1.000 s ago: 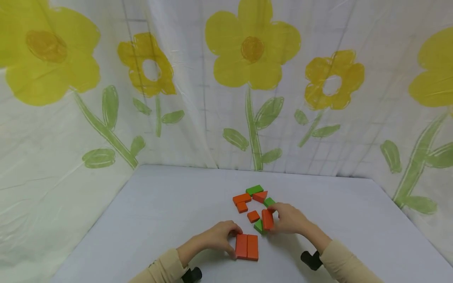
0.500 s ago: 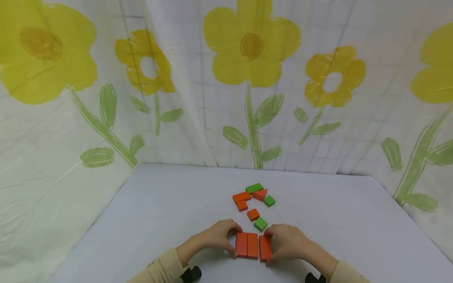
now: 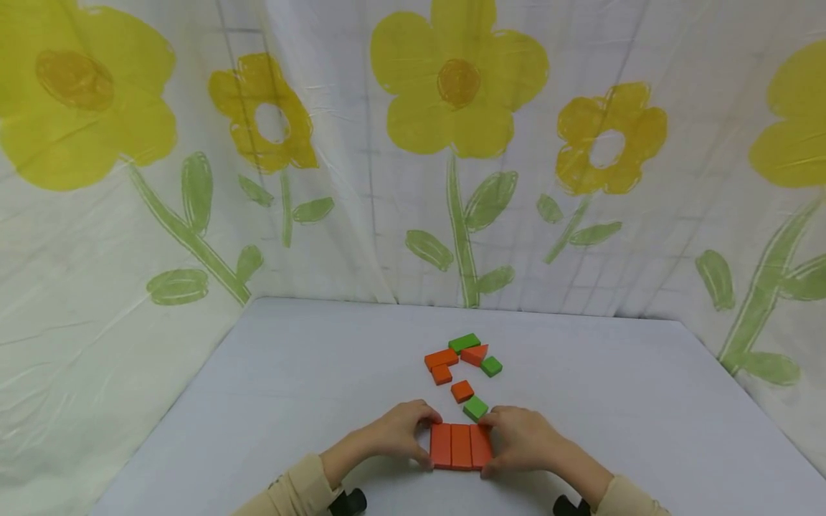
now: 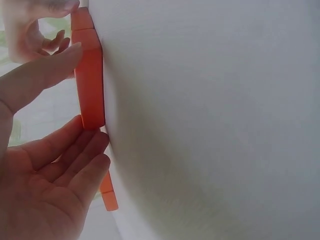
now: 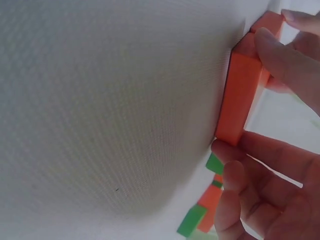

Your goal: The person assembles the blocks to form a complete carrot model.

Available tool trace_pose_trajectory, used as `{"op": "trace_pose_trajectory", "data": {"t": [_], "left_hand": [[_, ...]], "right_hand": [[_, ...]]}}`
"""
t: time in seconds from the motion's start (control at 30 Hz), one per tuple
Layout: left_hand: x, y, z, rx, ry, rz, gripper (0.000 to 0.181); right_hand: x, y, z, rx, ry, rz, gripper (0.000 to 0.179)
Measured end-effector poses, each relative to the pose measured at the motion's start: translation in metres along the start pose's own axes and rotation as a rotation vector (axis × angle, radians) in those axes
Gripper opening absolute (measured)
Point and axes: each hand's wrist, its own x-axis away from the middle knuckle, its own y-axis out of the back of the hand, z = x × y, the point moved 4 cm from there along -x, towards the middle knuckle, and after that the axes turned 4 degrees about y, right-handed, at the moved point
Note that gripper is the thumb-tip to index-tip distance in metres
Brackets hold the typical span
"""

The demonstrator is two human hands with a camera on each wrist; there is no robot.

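Note:
Three flat red-orange rectangular blocks lie side by side on the table in the head view: a left block [image 3: 441, 446], a middle block [image 3: 461, 447] and a right block [image 3: 480, 446]. Their long sides meet. My left hand [image 3: 400, 433] pinches the left block lengthwise, thumb at its near end and fingers at its far end, as the left wrist view of that block [image 4: 90, 82] shows. From the other side, my right hand [image 3: 524, 441] holds the right block [image 5: 239, 95] the same way. The right fingers partly cover its outer edge.
Just beyond the row sit a green block [image 3: 475, 408] and a small orange block [image 3: 462, 391]. Farther back are a green cube [image 3: 492, 366], an orange triangular block [image 3: 474, 355], a long green block [image 3: 464, 344] and two orange blocks [image 3: 442, 360]. A flowered curtain [image 3: 348, 265] borders the white table [image 3: 310, 358].
My right hand has brought the right block from beside the green block toward me, then left against the middle block, making a row of three. My left hand stays in place.

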Motion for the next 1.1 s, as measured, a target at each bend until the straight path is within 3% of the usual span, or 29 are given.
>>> {"op": "trace_pose_trajectory", "data": {"t": [0.2,0.6,0.77,0.93,1.1], "left_hand": [[0.000,-0.001,-0.002,-0.010,-0.013,-0.033,0.050],[-0.011,0.002,-0.004,-0.081,0.024,-0.094,0.052],[-0.011,0.002,-0.007,-0.089,0.042,-0.090,0.051],[-0.012,0.004,-0.011,-0.094,0.048,-0.095,0.051],[-0.013,0.006,-0.010,-0.079,0.047,-0.099,0.049]], "right_hand": [[-0.001,0.002,-0.002,-0.001,0.011,-0.011,0.065],[-0.010,0.007,-0.012,-0.063,-0.031,-0.042,0.064],[-0.014,0.022,-0.015,-0.130,-0.026,-0.076,0.049],[-0.037,0.034,-0.018,-0.133,-0.123,-0.224,0.031],[-0.064,0.024,-0.017,-0.144,-0.235,-0.240,0.031]]}}
